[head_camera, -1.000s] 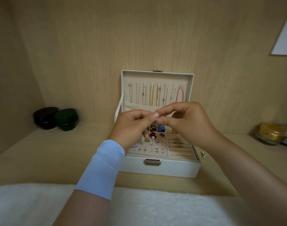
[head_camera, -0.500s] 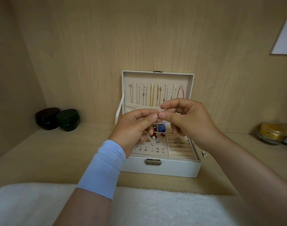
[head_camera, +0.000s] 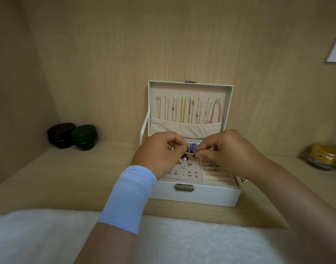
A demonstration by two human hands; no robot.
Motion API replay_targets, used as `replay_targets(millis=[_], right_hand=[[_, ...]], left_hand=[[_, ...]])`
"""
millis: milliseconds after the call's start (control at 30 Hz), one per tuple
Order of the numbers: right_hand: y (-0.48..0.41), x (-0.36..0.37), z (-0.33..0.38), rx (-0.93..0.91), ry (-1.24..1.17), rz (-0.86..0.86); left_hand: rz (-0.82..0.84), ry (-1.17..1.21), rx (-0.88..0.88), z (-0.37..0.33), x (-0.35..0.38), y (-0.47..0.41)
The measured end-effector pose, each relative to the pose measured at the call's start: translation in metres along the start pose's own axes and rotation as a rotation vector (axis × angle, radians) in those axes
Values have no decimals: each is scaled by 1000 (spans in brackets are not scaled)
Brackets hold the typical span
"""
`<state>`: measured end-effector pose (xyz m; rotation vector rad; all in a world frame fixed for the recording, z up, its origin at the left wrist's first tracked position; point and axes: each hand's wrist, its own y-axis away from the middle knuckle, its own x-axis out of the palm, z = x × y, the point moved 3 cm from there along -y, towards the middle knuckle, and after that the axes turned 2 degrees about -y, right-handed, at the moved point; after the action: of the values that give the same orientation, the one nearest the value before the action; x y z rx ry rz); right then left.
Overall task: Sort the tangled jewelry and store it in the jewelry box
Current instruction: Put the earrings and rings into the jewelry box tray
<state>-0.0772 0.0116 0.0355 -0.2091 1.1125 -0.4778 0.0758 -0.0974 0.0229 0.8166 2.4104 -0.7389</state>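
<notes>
The white jewelry box (head_camera: 207,195) stands open in the middle of the wooden shelf. Several necklaces (head_camera: 183,109) hang inside its upright lid. Its earring panel (head_camera: 184,171) carries several small studs, and a blue piece (head_camera: 192,147) lies in a compartment behind it. My left hand (head_camera: 159,157), with a light blue wrist sleeve, hovers over the panel's left part, fingers curled round a small gold piece (head_camera: 169,146). My right hand (head_camera: 228,152) is over the ring rolls and pinches a tiny earring (head_camera: 196,154) at its fingertips above the panel.
Two dark round tins (head_camera: 72,136) sit at the back left. A gold-lidded jar (head_camera: 325,156) stands at the right edge. A white fluffy cloth (head_camera: 49,237) covers the front. A small silver piece (head_camera: 244,181) lies on the shelf right of the box.
Both hands have come down from in front of the lid pocket to just above the tray. Their fingertips, which met in the middle, are now a little apart.
</notes>
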Motion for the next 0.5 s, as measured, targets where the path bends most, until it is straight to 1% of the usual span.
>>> replay_targets(millis=[67, 167, 367, 433, 500], right_hand=[[2, 6, 0, -41, 175, 21], [2, 11, 4, -117, 306, 11], [3, 12, 7, -131, 404, -8], [4, 11, 9, -144, 427, 28], [5, 10, 12, -144, 427, 102]], left_hand=[[61, -194, 42, 0, 1, 2], [139, -252, 75, -1, 6, 3], [155, -340, 105, -2, 10, 3], [156, -342, 106, -3, 11, 3], [153, -344, 110, -3, 12, 3]])
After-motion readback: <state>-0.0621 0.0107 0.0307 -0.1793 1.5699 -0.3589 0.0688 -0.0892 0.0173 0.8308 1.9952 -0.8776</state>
